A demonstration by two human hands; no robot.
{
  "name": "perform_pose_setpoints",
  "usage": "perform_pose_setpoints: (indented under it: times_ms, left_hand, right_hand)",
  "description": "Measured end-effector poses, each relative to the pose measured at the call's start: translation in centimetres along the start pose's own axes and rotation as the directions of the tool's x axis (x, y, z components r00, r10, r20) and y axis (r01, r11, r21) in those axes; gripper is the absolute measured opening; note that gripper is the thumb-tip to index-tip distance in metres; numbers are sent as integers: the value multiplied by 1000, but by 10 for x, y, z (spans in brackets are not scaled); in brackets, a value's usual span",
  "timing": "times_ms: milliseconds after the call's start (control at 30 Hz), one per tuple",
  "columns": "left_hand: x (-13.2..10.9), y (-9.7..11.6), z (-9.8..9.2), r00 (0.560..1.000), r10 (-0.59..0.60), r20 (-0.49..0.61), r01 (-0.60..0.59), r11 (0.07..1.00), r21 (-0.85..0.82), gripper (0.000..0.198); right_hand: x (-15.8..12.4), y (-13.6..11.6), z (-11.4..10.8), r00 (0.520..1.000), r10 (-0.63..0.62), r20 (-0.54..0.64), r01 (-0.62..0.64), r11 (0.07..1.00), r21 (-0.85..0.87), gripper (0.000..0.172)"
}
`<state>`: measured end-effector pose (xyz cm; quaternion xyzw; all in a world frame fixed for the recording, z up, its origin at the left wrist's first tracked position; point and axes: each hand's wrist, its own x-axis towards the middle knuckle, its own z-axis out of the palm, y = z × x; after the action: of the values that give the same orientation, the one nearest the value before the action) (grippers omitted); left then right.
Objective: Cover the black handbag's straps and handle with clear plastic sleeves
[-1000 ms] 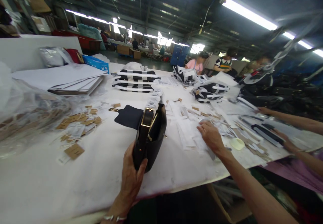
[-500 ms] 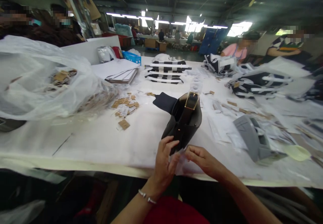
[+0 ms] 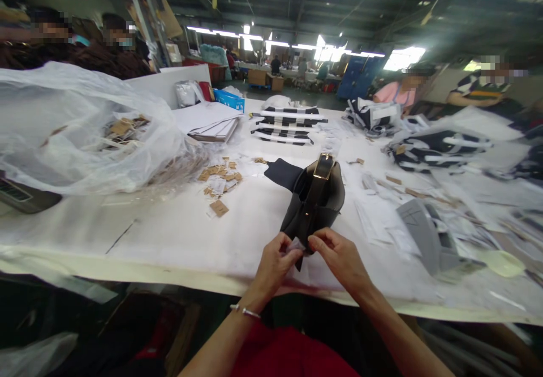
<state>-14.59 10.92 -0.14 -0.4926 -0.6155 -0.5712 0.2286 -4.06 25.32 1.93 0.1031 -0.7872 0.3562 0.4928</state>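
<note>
A black handbag (image 3: 292, 210) stands on the white table with its mouth open, showing a grey lining. Its strap carries a gold buckle (image 3: 324, 166) at the far end, and the dark flap (image 3: 282, 173) lies spread out to the left with a gold clasp at its tip. At the near end of the bag, my left hand (image 3: 271, 261) pinches a crumpled piece of clear plastic wrap (image 3: 294, 245). My right hand (image 3: 341, 255) is closed, thumb and fingertips pinching the bag's near end. A dark strap tip hangs down between the two hands.
Left of the bag lie brown tags (image 3: 219, 208), with a large plastic bag (image 3: 139, 156) of tags beyond. Striped pieces (image 3: 288, 125) are stacked behind. On the right are a grey tape dispenser (image 3: 419, 232), loose papers and wrapped goods. People stand beyond the table.
My left hand has gone from resting spread against the bag to pinching the plastic. My right hand has moved up from the plastic to the bag's near end. The view has shifted slightly left.
</note>
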Motion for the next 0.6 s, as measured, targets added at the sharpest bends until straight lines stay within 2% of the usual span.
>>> perform_pose_setpoints:
  times_ms: [67, 200, 333, 400, 433, 467, 500, 567, 600]
  left_hand:
    - [2, -1, 0, 1000, -14, 16, 14, 1000, 4, 21]
    - [5, 2, 9, 987, 77, 142, -67, 995, -77, 23]
    - [-1, 1, 7, 990, 27, 141, -25, 1000, -15, 28]
    - [-6, -1, -2, 990, 1, 143, 4, 999, -36, 31]
    - [-9, -3, -8, 989, 2, 145, 8, 997, -74, 33]
    - [-12, -4, -13, 990, 5, 140, 11, 993, -115, 35]
    - [-15, -4, -18, 991, 2, 130, 18, 988, -154, 36]
    - [-21, -3, -24, 994, -24, 104, 47, 973, -224, 37]
    - [-23, -3, -25, 995, -41, 93, 64, 964, -257, 39]
  right_hand:
    - [2, -5, 7, 998, 20, -60, -25, 996, -85, 34]
    - [8, -14, 18, 991, -41, -126, 11, 973, -229, 30]
    - [7, -13, 13, 987, -96, -131, 81, 990, -116, 30]
    - [2, -9, 7, 992, -52, -114, 50, 999, -14, 33]
    - [-1, -7, 5, 996, 4, -92, 5, 996, 93, 35]
    - [-5, -4, 3, 995, 80, -56, -64, 968, 241, 36]
    - [-8, -3, 2, 987, 162, -2, -147, 901, 408, 37]
    - [-16, -1, 2, 949, 281, 141, -300, 677, 672, 38]
    - [-19, -2, 3, 930, 303, 208, -353, 578, 736, 39]
